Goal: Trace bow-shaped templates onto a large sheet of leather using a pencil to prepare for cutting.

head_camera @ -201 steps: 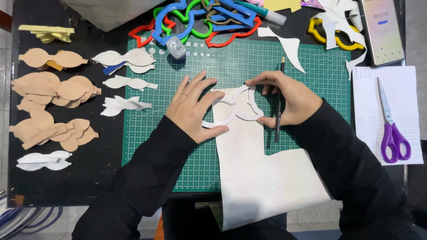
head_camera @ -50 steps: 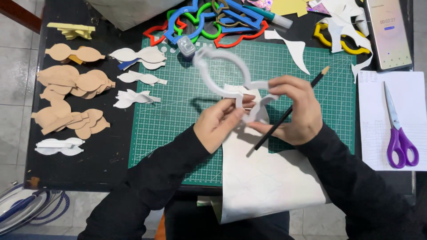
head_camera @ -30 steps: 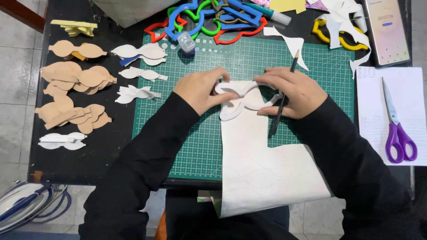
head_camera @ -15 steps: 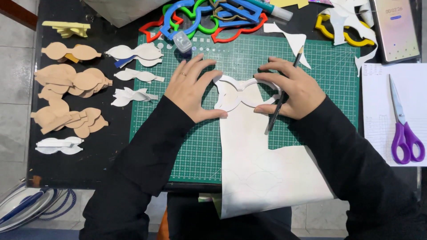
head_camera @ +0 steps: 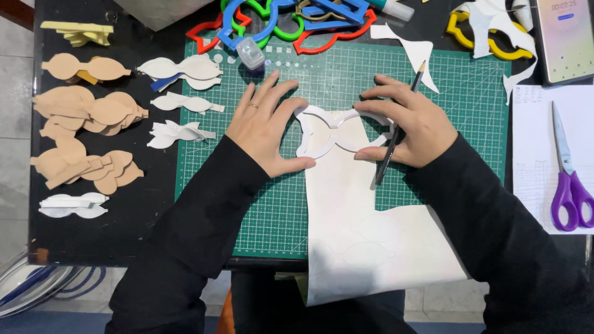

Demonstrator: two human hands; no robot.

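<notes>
Now both hands' fingers have spread flat on the white template (head_camera: 337, 130), right hand (head_camera: 408, 127) still gripping the pencil (head_camera: 396, 133).

A white bow-shaped outline template (head_camera: 337, 128) lies flat on the upper end of a white sheet (head_camera: 365, 235), which spreads over the green cutting mat (head_camera: 272, 204) and overhangs the near table edge, while a dark pencil (head_camera: 396, 133) slants steeply beside the template.

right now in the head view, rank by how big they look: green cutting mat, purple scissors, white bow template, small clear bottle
1. green cutting mat
2. white bow template, partly hidden under both hands
3. purple scissors, close to the template, so this order is unsure
4. small clear bottle
</notes>
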